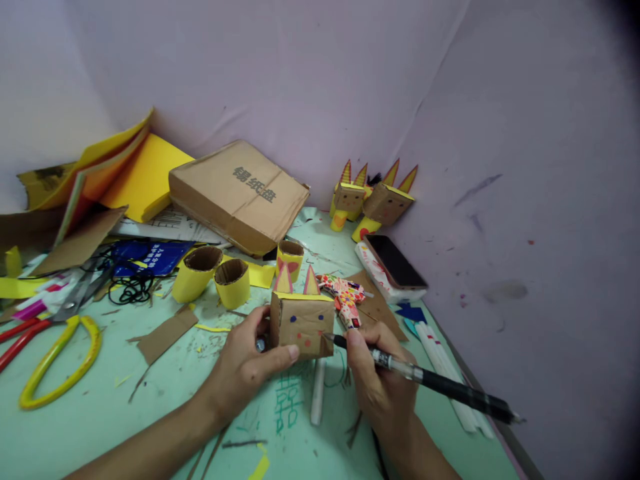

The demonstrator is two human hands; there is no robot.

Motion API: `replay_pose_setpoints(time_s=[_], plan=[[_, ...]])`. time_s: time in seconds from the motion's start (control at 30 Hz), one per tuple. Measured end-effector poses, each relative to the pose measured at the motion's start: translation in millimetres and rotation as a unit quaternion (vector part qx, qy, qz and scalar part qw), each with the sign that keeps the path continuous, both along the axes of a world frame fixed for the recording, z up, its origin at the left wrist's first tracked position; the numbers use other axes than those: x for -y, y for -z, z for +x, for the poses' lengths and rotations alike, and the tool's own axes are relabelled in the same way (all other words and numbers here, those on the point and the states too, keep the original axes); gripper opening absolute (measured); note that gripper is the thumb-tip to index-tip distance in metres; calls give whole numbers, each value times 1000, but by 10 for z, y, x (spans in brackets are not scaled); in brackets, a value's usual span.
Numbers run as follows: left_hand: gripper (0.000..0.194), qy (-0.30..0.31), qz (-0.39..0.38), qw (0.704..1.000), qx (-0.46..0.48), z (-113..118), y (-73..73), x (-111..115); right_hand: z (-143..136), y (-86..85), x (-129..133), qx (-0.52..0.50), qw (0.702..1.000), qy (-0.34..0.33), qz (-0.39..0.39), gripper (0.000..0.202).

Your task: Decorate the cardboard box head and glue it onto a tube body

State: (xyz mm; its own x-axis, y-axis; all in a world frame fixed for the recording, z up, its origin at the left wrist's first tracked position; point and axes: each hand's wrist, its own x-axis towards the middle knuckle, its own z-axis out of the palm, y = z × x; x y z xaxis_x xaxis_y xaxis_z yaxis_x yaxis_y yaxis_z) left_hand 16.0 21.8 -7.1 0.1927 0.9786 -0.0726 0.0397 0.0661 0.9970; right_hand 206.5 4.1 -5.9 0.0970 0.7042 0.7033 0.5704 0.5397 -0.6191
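Observation:
My left hand [257,357] grips a small cardboard animal head [300,320] by its left side, thumb across the lower front. The head has two pointed pink-edged ears, a yellow strip along the top, two blue eyes and several red dots. In my right hand [383,373] is a black ballpoint pen [450,390], its tip at the right side of the drawn face; whether it touches cannot be told. Close behind stand three yellow-wrapped cardboard tubes, among them a wide tube [233,283]. A patterned hot-glue-gun-like object [347,297] lies just behind my right hand.
Two finished-looking cardboard animals [390,203] stand at the back by the wall. A flat cardboard box [240,193], yellow sheets [145,173], scissors [75,347], a phone [395,260] and white sticks [450,373] surround the work. Cardboard scraps [167,333] litter the green table.

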Motion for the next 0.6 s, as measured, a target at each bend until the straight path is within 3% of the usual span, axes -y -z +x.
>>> replay_pose_setpoints(time_s=[0.2,0.4,0.6], plan=[[59,-2,-5,1000,8,12,12,-6,4,-1,13,14,1000,-14,-10,23],[59,-6,-7,1000,-3,4,0,0,-2,10,11,-28,999,26,-8,25],[59,-7,-10,1000,3,6,5,9,5,17,27,-51,998,14,-21,24]])
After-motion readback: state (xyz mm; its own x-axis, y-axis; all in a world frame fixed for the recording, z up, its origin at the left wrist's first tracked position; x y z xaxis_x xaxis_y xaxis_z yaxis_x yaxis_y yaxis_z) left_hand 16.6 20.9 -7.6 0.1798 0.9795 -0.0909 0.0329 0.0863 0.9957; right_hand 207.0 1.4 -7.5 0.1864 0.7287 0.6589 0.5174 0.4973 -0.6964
